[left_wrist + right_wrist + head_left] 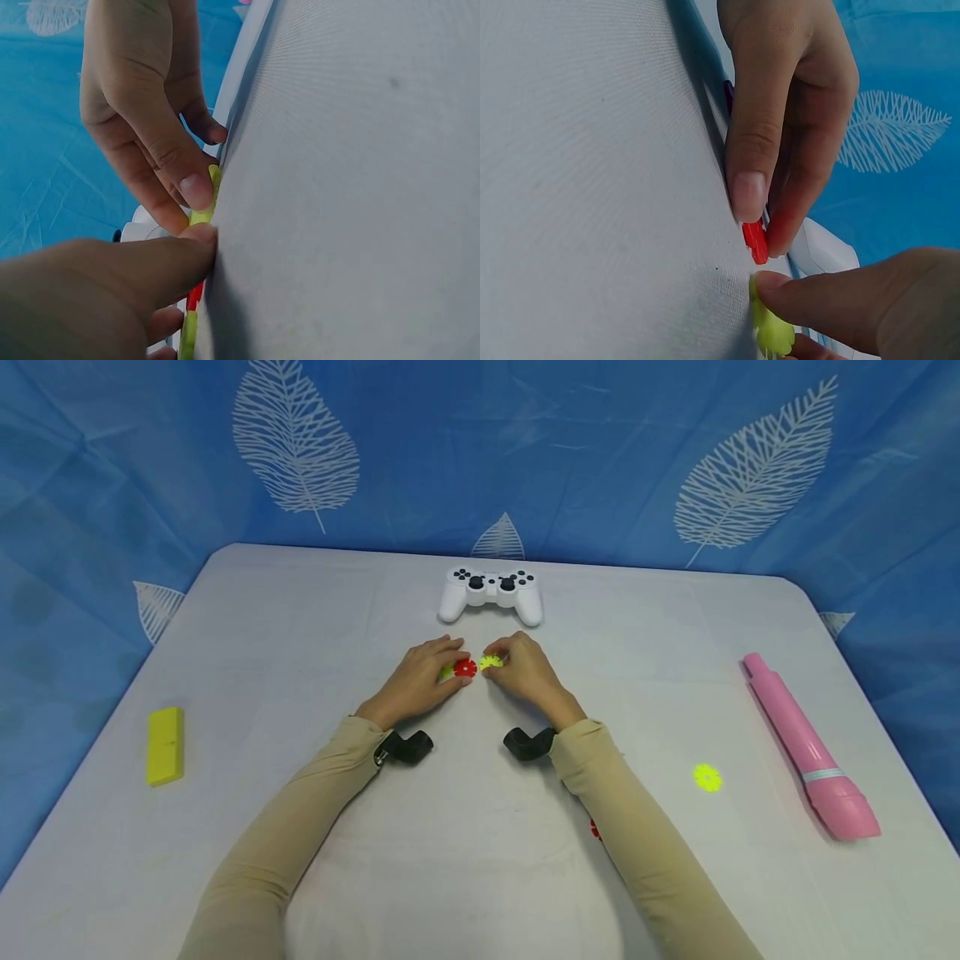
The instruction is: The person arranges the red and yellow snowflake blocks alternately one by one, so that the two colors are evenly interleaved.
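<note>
Thumb and fingers of my left hand (416,681) pinch a red notched plastic disc (465,667). A yellow-green disc (447,672) sits against its left side, partly hidden by that hand. My right hand (528,672) pinches a yellow notched disc (491,662), just right of the red one with a narrow gap in the head view. In the right wrist view the red disc (755,241) stands edge-on between the left fingertips. The yellow disc (774,330) shows below it, under the right thumb. Both hands work close over the white tabletop.
A white game controller (491,593) lies just beyond the hands. At the left is a yellow block (165,746). To the right lie another yellow disc (707,777) and a long pink tube-shaped object (806,739). A red disc (595,829) peeks from beneath the right sleeve.
</note>
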Available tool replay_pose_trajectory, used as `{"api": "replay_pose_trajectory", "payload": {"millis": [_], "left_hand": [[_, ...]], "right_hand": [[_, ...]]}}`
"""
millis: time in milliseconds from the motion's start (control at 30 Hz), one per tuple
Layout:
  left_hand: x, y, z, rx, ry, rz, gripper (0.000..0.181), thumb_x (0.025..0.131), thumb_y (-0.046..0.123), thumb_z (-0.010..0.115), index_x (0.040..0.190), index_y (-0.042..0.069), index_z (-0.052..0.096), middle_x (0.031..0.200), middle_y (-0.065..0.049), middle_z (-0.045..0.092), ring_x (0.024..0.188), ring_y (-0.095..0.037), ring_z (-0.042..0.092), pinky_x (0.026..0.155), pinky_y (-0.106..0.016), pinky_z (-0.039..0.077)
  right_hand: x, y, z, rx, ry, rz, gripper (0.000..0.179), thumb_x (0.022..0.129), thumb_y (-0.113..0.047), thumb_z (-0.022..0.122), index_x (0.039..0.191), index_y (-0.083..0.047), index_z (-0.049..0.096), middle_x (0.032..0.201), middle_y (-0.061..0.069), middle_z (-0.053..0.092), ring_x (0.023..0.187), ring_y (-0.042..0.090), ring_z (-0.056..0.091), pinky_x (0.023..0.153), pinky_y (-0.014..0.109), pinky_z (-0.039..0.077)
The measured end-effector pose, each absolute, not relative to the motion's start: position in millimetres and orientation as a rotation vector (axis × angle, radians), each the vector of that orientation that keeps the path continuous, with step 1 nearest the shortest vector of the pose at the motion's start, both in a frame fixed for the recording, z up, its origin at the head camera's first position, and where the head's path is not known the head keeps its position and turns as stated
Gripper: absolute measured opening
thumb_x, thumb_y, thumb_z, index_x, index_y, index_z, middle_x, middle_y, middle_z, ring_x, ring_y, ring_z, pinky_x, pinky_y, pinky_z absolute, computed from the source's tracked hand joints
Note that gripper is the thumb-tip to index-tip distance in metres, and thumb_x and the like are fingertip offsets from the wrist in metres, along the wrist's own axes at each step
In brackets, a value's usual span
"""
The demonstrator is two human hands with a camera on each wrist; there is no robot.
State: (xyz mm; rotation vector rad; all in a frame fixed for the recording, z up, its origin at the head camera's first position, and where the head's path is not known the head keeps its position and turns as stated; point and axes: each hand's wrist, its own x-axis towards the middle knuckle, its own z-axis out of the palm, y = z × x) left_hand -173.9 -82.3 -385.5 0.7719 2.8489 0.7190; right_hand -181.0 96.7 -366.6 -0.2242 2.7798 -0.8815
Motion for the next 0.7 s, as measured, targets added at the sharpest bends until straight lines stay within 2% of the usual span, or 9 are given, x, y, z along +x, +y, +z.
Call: {"api": "replay_pose_trajectory", "payload": {"millis": [467,700], "left_hand": [[-173.6,-81.7,-386.1,0.766,2.848,0.736,0.044,0.087,0.031,0.058,0.124,0.007,0.055,0.141,-0.009,0.041,0.135,-0.028,0.031,0.109,-0.048,0.027],[-174.2,-82.1,-387.1,0.767,2.852,0.728,0.044,0.088,0.032,0.058,0.124,0.008,0.055,0.141,-0.009,0.042,0.135,-0.027,0.031,0.109,-0.048,0.027]], "right_hand": [[-177.6,95.1,-364.7,-0.287,2.786,-0.831,0.032,0.08,-0.018,0.066,0.109,-0.005,0.065,0.104,0.012,0.058,0.089,0.022,0.055,0.077,0.032,0.047],[-175.5,96.2,-363.4,-0.321,2.804,-0.83,0.029,0.084,-0.018,0.061,0.109,-0.006,0.065,0.103,0.012,0.058,0.088,0.021,0.055,0.076,0.032,0.047]]}}
